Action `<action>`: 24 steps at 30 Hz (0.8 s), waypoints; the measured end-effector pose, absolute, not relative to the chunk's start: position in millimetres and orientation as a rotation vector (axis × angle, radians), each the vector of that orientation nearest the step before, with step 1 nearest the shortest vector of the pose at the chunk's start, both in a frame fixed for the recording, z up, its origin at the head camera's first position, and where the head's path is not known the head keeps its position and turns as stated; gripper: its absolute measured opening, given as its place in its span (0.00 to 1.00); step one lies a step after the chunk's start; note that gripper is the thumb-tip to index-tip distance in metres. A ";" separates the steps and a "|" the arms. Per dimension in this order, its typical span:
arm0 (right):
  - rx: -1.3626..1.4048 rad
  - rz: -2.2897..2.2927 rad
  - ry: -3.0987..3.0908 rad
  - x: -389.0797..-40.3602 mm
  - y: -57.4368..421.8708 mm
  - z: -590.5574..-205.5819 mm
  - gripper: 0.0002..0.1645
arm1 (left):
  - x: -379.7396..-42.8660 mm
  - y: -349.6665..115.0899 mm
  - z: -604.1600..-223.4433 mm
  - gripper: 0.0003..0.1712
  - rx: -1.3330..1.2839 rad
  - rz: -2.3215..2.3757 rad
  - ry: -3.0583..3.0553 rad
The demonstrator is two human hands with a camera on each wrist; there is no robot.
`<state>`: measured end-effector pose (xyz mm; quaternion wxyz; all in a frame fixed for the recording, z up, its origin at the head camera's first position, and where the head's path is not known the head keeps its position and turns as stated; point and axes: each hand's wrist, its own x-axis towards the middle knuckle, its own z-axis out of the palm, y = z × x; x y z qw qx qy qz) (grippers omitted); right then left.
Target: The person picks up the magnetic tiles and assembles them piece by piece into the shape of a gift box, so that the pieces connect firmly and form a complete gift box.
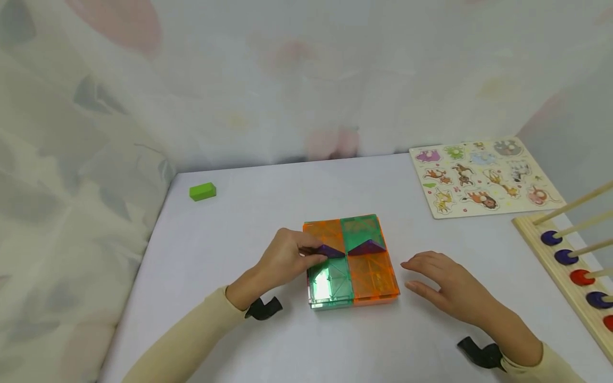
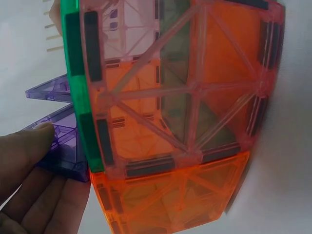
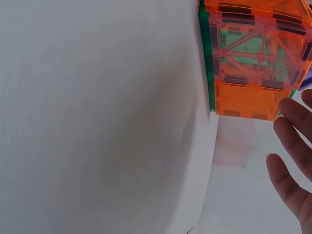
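A boxy build of see-through magnetic tiles (image 1: 373, 274) stands mid-table, its top showing two orange and two green squares. With thumb and fingers my left hand (image 1: 280, 258) pinches a purple triangle tile (image 1: 332, 252), which stands on edge at the top of the build. A second purple triangle tile (image 1: 367, 248) stands upright to its right, with nobody holding it. In the left wrist view, a pink tile (image 2: 195, 87) and an orange tile (image 2: 175, 200) form a side wall. My right hand (image 1: 452, 290) hovers right of the build, fingers loosely bent, holding nothing.
A lime-green block (image 1: 203, 191) lies at the back left. An animal puzzle board (image 1: 433, 205) is at the back right. Along the right edge sits a wooden peg rack (image 1: 541, 239) with coloured discs, its rods reaching upward. Fabric walls border the table (image 1: 258, 207).
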<state>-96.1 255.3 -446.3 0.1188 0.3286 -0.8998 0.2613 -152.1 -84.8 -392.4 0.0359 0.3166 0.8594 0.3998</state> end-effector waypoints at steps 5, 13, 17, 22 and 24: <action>0.928 0.735 -2.713 -94.6 254.2 -448.8 0.23 | -151.9 -84.2 -393.7 0.08 0.978 1.217 2.668; 0.825 0.743 -3.027 -91.0 249.6 -452.3 0.18 | -153.0 -80.5 -396.2 0.05 1.013 1.193 2.700; 0.870 0.736 -2.986 -90.5 248.6 -453.0 0.14 | -153.7 -80.2 -397.4 0.06 1.005 1.181 2.713; 0.995 0.793 -2.877 -91.6 246.4 -457.0 0.09 | -153.0 -81.4 -396.8 0.06 0.994 1.186 2.710; 1.053 0.811 -2.824 -92.1 245.3 -458.7 0.07 | -153.0 -82.0 -396.8 0.06 0.981 1.186 2.711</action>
